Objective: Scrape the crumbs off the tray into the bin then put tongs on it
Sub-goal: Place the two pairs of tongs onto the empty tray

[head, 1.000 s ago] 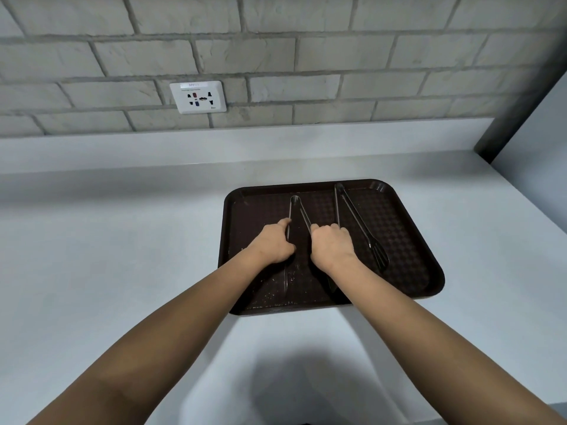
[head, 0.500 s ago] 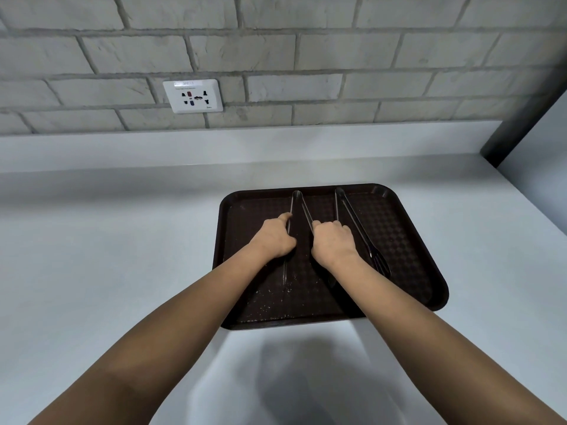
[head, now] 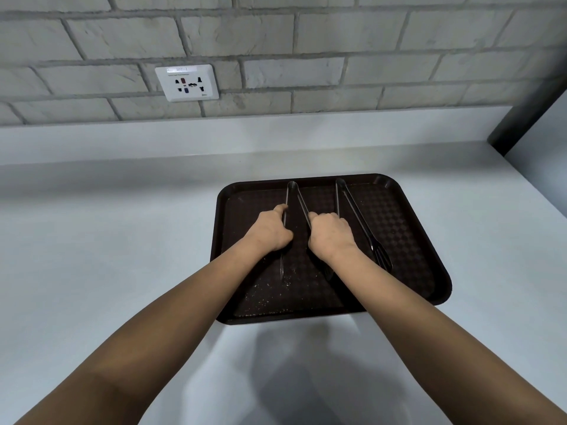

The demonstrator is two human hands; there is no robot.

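A dark brown tray [head: 408, 228] lies flat on the white counter, with pale crumbs [head: 267, 289] scattered over its near left part. Two pairs of metal tongs lie on it, hinges towards the wall. The left tongs [head: 293, 194] are spread wide: my left hand [head: 270, 230] grips their left arm and my right hand [head: 329, 234] grips their right arm. The right tongs [head: 359, 222] lie untouched just beside my right hand, their tips near the tray's right side. No bin is in view.
The white counter [head: 107, 256] runs to a low upstand under a grey brick wall with a socket plate [head: 187, 82]. A dark post and a pale side panel [head: 540, 133] close off the far right corner.
Both hands keep their hold on the left tongs. The tray and hands sit slightly lower in view than one second ago; nothing else has visibly moved.
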